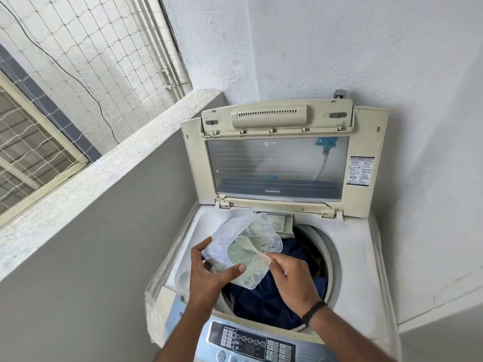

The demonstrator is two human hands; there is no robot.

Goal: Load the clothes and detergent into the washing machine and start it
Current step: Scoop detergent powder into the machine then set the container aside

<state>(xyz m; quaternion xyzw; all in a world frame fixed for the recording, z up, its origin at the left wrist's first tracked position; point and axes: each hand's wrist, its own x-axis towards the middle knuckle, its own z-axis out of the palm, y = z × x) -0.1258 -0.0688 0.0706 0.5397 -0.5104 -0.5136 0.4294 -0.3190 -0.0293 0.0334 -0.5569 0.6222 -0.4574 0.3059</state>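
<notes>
The right hand pinches a spoon handle in its fingers, bowl inside a translucent detergent container gripped by the left hand above the drum, where dark blue clothes lie. The washing machine lid stands open, showing a mirrored LG logo; the warning sticker is unreadable.

Soft, even daylight fills the scene, entering from the netted opening at ten o'clock. The textured white wall is bright and slightly washed out. Shadows are faint; the deepest shade sits inside the round drum at five o'clock. The upright cream lid's clear window shows a hazy sheen. Wide-angle distortion bends the speckled grey ledge and frame edges. Focus is sharp throughout
</notes>
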